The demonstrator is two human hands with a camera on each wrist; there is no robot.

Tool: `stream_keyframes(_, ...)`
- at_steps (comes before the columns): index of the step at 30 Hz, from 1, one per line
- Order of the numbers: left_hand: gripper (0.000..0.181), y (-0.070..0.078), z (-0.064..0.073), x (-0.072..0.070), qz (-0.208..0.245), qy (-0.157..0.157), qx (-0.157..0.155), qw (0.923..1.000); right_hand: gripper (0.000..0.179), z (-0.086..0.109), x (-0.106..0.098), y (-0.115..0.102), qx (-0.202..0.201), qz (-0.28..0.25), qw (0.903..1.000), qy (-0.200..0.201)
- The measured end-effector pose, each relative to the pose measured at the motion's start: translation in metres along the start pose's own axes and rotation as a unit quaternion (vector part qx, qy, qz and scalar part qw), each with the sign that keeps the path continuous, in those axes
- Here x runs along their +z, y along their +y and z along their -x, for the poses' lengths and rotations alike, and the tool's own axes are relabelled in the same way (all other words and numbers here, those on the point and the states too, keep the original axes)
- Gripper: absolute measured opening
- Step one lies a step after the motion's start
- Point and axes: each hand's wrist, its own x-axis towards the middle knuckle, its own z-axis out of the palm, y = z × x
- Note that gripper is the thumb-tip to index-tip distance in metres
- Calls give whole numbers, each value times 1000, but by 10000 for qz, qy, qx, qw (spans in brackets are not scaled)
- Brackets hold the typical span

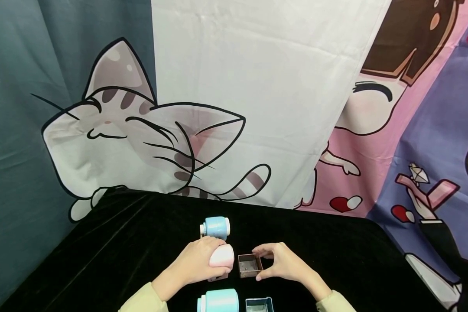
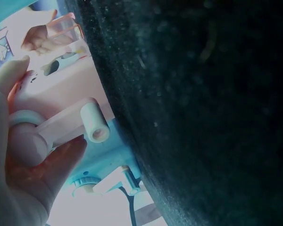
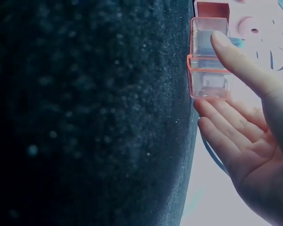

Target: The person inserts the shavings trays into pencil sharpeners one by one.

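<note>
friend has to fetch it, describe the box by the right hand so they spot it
On the black cloth, find the pink device in the left hand. Between it and the right hand sits a small open clear box. Reddish edges set it apart from the bluish box at the head view's bottom edge.

Two hands (image 1: 198, 261), three sharpeners (image 1: 216, 227), two trays (image 1: 249, 264)

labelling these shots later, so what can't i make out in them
- Head view: pink sharpener, partly covered by the left hand.
- Head view: lower parts of the teal sharpener and blue-edged box, cut off by the bottom edge.
- Right wrist view: mark in the clear box, too small to read.
</note>
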Motion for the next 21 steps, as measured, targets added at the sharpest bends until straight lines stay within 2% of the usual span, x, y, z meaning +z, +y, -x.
stream_keyframes(11, 45, 0, 0, -2, 318, -78, 7, 9995, 52, 1, 1, 0, 79, -66, 9999, 75)
stream_keyframes(21, 44, -1, 1, 0, 276, -71, 70, 9996, 47, 0, 4, 1, 85, 33, 9998, 153)
